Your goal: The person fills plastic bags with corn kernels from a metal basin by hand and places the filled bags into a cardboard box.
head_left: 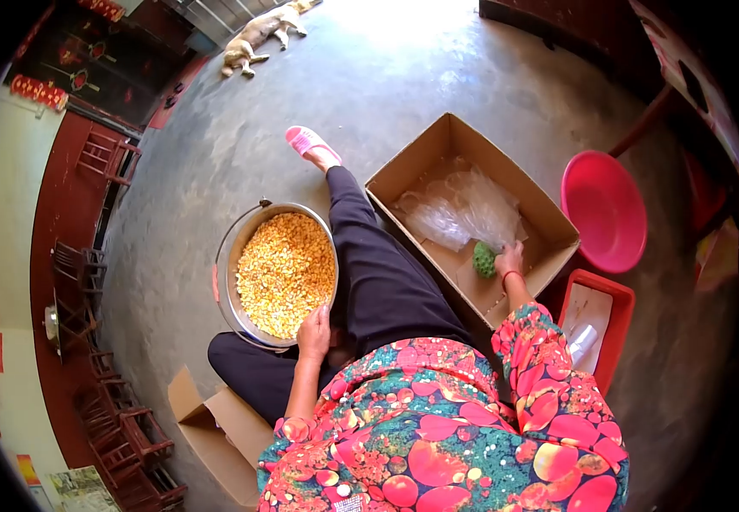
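A metal bucket (226, 294) filled with yellow corn kernels (286, 269) stands left of my outstretched leg. My left hand (314, 333) is at its near right rim, fingers stretched toward the kernels and nothing visible in them. Inside the large open cardboard box (549, 269), my right hand (510, 258) is closed at the side of a green, bumpy clump (484, 259), and appears to grip it. Its exact kind is unclear. Clear plastic bags (463, 209) lie in the box just beyond that hand.
A pink basin (604, 209) and a red tray (617, 333) holding white items are right of the box. An opened carton (237, 439) sits behind my left side. A dog (258, 38) lies far off on the concrete floor. Wooden chairs (122, 427) line the left wall.
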